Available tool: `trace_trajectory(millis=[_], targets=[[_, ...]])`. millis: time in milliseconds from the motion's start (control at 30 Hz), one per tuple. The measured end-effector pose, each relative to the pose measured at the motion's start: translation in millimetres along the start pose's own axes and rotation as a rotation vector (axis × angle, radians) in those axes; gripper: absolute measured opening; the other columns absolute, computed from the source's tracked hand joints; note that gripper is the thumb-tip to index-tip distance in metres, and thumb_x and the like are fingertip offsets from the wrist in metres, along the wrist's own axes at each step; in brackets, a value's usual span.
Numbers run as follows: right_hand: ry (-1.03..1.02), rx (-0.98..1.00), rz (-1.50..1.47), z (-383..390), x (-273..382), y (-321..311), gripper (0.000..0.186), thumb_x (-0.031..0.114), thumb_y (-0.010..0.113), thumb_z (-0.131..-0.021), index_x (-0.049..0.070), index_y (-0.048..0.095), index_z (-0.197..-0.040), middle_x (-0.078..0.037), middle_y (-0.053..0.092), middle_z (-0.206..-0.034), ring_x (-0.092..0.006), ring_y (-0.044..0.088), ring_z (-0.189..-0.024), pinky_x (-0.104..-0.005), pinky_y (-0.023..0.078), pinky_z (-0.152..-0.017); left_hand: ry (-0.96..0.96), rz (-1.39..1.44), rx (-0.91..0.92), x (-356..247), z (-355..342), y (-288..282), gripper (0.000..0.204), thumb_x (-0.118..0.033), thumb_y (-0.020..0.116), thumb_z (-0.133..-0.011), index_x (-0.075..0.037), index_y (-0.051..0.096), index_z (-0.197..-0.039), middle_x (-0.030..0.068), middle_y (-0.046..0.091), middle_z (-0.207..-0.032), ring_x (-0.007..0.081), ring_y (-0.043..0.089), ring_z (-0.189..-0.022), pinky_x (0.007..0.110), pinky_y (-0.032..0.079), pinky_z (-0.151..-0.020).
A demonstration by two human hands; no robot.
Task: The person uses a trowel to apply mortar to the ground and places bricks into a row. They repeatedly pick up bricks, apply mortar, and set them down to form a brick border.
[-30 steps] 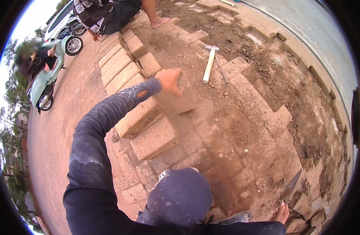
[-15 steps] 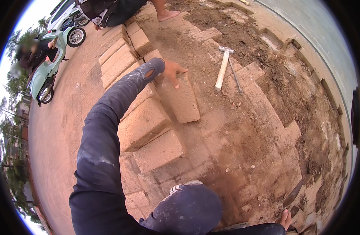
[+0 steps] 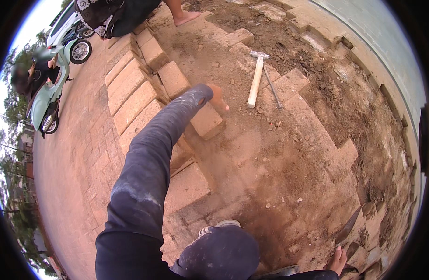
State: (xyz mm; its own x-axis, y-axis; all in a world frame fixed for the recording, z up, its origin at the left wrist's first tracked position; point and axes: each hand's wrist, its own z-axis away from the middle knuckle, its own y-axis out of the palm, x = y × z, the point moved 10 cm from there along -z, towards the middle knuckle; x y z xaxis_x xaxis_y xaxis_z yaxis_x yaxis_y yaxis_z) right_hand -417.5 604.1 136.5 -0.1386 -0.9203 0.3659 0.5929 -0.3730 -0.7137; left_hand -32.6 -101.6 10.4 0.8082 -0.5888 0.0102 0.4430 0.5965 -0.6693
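My left hand (image 3: 217, 96) reaches out over a tan paving block (image 3: 207, 122) lying beside the row of blocks. Its fingers curl down over the block's right side; the sleeve and wrist hide much of the grip. At lower right, my right hand (image 3: 336, 261) is closed at the base of a dark pointed blade (image 3: 348, 227), which looks like a trowel. Its handle is hidden in the hand. Beyond the left hand lie a hammer (image 3: 255, 84) with a pale wooden handle and a thin metal rod (image 3: 273, 87).
Several stacked paving blocks (image 3: 130, 91) line the left side. Bare dark soil (image 3: 326, 84) runs along the stepped paving edge on the right. Another person (image 3: 116, 16) crouches at the top. A mint-green scooter (image 3: 48, 93) with a rider stands far left.
My left hand has moved rightward and nearer across the block, which now lies turned at a slightly different angle. The right hand stays by the blade. The whole view has shifted a little.
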Motion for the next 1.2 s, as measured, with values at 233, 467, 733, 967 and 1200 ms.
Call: trace_trajectory(millis=[233, 467, 733, 967, 1200], targets=[[-0.540, -0.078, 0.303, -15, 6, -5, 0.054, 0.034, 0.064, -0.094, 0.007, 0.054, -0.140, -0.027, 0.051, -0.142, -0.0409, 0.050, -0.129, -0.0437, 0.040, -0.109, -0.083, -0.120, 0.232, -24, 27, 49, 0.125, -0.092, 0.061, -0.060, 0.001, 0.052, -0.143, 0.0245, 0.047, -0.150, 0.0418, 0.040, -0.142, 0.062, 0.018, -0.117], [-0.130, -0.008, 0.113, 11, 10, -25, 0.064, 0.047, 0.058, -0.096, 0.002, 0.054, -0.141, -0.027, 0.052, -0.142, -0.0436, 0.049, -0.130, -0.0468, 0.039, -0.109, -0.198, -0.223, 0.399, 1, 28, 95, 0.119, -0.084, 0.070, -0.058, -0.005, 0.052, -0.145, 0.0215, 0.045, -0.152, 0.0392, 0.039, -0.143, 0.064, 0.015, -0.117], [-0.127, 0.051, 0.171, 7, -42, -11, 0.074, 0.061, 0.048, -0.097, 0.001, 0.056, -0.139, -0.026, 0.053, -0.143, -0.0426, 0.048, -0.133, -0.0473, 0.037, -0.111, -0.223, -0.515, 0.443, -7, 13, 121, 0.090, -0.060, 0.082, -0.065, -0.018, 0.059, -0.141, 0.0072, 0.056, -0.144, 0.0276, 0.052, -0.134, 0.050, 0.034, -0.110], [-0.125, -0.048, 0.118, 24, -30, -43, 0.071, 0.059, 0.047, -0.098, 0.002, 0.055, -0.140, -0.025, 0.052, -0.144, -0.0423, 0.046, -0.134, -0.0467, 0.037, -0.111, -0.162, -0.518, 0.265, -41, 8, 95, 0.061, -0.047, 0.082, -0.071, -0.021, 0.071, -0.125, 0.0046, 0.068, -0.129, 0.0255, 0.065, -0.119, 0.043, 0.051, -0.096], [-0.263, 0.087, 0.025, 2, -41, -64, 0.063, 0.053, 0.049, -0.100, 0.000, 0.061, -0.133, -0.025, 0.061, -0.133, -0.0382, 0.057, -0.123, -0.0431, 0.044, -0.102, -0.245, -0.546, 0.350, 46, -62, 163, 0.051, -0.035, 0.090, -0.065, -0.013, 0.078, -0.109, 0.0121, 0.075, -0.107, 0.0311, 0.071, -0.102, 0.048, 0.056, -0.083]])
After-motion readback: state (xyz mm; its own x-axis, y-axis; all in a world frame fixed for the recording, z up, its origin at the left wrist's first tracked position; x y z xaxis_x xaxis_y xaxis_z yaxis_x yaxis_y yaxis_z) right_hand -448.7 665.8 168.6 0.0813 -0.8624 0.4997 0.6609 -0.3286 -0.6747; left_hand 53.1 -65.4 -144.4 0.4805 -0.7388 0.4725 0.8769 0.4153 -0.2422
